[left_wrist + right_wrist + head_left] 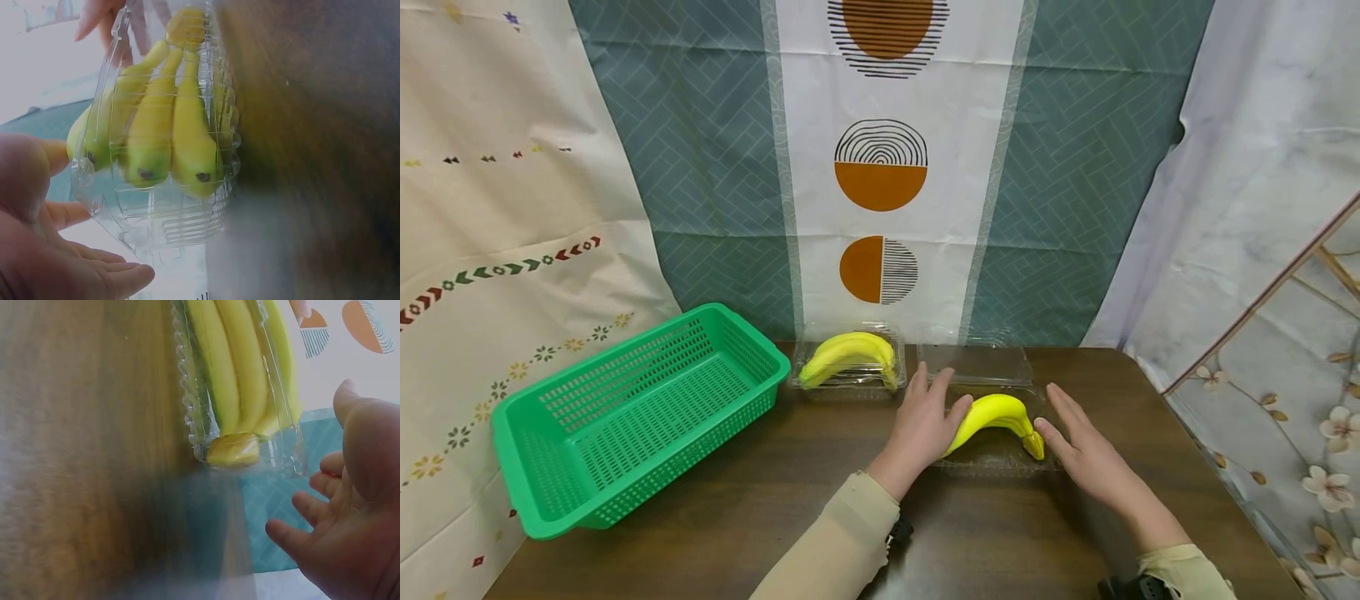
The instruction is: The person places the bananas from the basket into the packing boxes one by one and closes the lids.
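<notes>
A bunch of yellow bananas [998,410] lies in the base of a clear plastic clamshell box [187,234], its stem end to the right. The box's lid [973,364] lies folded back behind it. My left hand [922,421] is at the box's left side, fingers extended, with the thumb right at the bananas. On the other side, my right hand [1086,446] has its fingers spread, the thumb near the stem. In the right wrist view, a gap shows between this hand and the box.
Behind and to the left stands another clear box [898,354] with a bunch of bananas [850,350] inside. A green plastic basket [647,492] sits on the left of the brown wooden table [760,492]. Patterned cloth [707,167] hangs along the back edge.
</notes>
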Demonstrator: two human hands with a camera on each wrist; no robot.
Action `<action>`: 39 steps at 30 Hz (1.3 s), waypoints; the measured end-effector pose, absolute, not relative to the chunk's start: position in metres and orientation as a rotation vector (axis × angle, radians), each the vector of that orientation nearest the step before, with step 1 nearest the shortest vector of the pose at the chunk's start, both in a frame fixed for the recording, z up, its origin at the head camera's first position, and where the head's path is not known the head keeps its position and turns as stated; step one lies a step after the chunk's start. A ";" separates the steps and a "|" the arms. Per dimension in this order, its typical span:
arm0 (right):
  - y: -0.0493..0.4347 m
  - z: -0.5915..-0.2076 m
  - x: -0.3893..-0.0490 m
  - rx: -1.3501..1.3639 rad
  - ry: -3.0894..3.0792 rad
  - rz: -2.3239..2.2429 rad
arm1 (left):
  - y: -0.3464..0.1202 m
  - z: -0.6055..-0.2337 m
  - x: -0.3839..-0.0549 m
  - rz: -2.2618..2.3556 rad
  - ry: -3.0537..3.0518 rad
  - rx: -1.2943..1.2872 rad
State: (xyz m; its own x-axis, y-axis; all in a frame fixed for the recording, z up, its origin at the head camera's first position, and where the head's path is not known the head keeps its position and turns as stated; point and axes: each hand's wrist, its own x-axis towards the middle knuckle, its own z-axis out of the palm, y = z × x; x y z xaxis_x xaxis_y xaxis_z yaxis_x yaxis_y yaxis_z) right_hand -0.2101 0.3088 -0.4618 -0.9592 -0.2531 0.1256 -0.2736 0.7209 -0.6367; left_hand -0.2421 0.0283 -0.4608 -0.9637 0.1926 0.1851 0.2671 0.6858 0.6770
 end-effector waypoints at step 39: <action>0.301 -0.458 -0.252 0.274 -3.044 1.307 | 0.022 -0.468 -0.257 -1.451 -2.770 -0.275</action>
State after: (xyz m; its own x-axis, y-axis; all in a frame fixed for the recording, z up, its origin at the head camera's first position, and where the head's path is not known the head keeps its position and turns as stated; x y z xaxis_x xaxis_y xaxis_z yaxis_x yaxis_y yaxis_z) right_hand -0.2521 0.3010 -0.4580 -0.9700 -0.2208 -0.1015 -0.0784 0.6800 -0.7290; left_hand -0.2572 0.0217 -0.4680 -0.9846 0.1535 0.0830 0.1557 0.5573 0.8156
